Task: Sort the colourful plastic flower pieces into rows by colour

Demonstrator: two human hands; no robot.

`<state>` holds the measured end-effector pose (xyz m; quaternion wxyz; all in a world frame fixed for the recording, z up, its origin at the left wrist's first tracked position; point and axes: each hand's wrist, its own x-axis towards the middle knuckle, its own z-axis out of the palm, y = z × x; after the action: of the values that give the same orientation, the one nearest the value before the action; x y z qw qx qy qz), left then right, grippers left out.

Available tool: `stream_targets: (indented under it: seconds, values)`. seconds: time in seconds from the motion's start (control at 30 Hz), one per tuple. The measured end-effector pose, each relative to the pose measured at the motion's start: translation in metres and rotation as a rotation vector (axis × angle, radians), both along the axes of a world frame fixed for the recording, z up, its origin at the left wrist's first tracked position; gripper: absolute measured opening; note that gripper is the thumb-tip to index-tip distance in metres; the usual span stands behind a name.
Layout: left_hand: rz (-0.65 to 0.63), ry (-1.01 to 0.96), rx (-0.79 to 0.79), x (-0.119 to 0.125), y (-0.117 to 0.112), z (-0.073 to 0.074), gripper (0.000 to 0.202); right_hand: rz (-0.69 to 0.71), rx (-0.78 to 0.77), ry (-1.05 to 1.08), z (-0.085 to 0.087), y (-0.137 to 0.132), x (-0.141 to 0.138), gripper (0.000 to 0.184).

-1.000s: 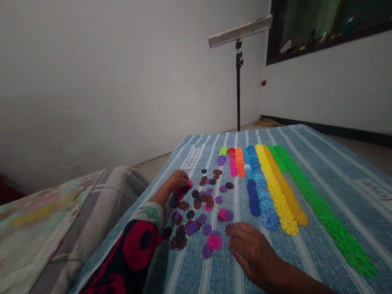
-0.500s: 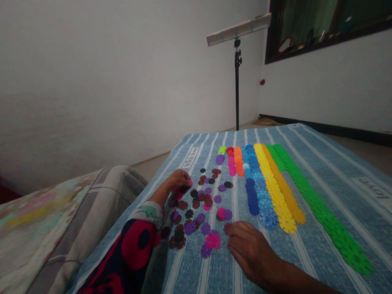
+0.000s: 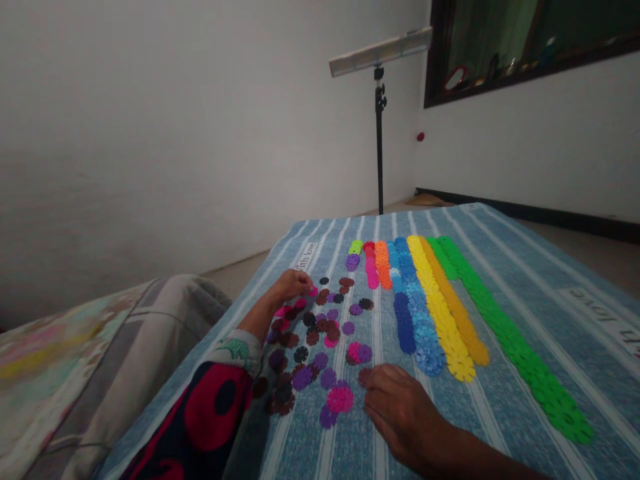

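My left hand (image 3: 293,285) reaches out over the far edge of a loose scatter of purple, pink, brown and black flower-shaped discs (image 3: 320,333); its fingers are curled together around a pink disc (image 3: 313,291). My right hand (image 3: 400,410) lies flat on the blue striped cloth (image 3: 510,280) near me, fingers stretched toward a brown disc (image 3: 364,377) and a pink disc (image 3: 340,399). Sorted rows of discs run away from me: pink (image 3: 371,267), orange (image 3: 383,265), blue (image 3: 415,313), yellow (image 3: 440,310), green (image 3: 505,333).
A black stand (image 3: 379,133) with a long light bar (image 3: 379,52) rises behind the cloth near the wall. A dark-framed window (image 3: 530,47) is at the upper right. A grey and patterned quilt (image 3: 100,373) lies at my left.
My left hand has shifted a little farther away along the scatter's edge. My right hand stays flat in the same spot. The view has drifted slightly.
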<state>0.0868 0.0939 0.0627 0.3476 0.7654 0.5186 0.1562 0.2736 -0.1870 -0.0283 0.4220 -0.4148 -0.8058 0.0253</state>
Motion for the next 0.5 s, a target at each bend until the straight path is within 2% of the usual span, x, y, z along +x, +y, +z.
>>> stream_targets:
  seconds: [0.17, 0.23, 0.37, 0.5]
  values:
    - [-0.067, -0.144, -0.048, 0.059, -0.018, -0.013, 0.007, -0.002, -0.005, -0.011, -0.001, 0.001, 0.001, 0.015]
    - [-0.093, -0.165, -0.013, 0.083, -0.024, -0.019, 0.007, -0.004, -0.004, -0.011, -0.002, 0.001, 0.001, 0.015]
    - [-0.165, -0.075, 0.108, 0.122, -0.029, -0.028, 0.010, 0.001, 0.008, 0.003, -0.003, 0.001, 0.000, 0.016]
    - [-0.180, 0.021, 0.196, 0.143, -0.029, -0.031, 0.013, -0.011, 0.012, 0.010, -0.005, 0.002, -0.001, 0.016]
